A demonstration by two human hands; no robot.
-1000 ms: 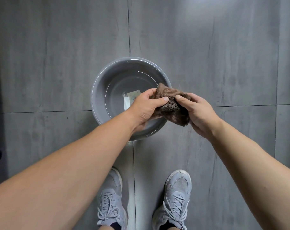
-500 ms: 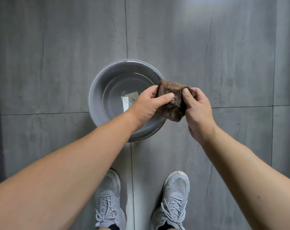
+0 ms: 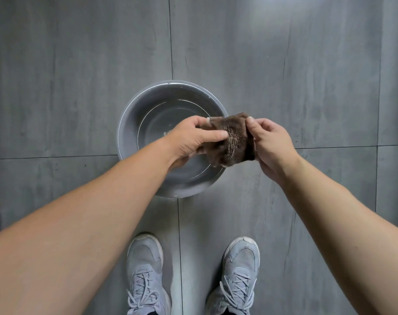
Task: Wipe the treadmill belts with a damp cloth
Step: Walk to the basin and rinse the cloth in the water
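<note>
Cloth (image 3: 230, 142) sits bunched over the basin's (image 3: 129, 123) right rim, my left hand (image 3: 191, 138) clamped on one end, my right hand (image 3: 273, 142) pinching the other, long axis running across between them

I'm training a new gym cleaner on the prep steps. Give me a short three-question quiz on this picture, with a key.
1. True or false: the brown cloth lies flat in the bottom of the grey basin.
2. How is the cloth gripped? A) by one hand B) by both hands C) by neither hand
3. Fill in: the basin stands on the floor ahead of the person's two grey ____.

Key: 1 false, the left hand and right hand hold it up; 2 B; 3 shoes.
</note>
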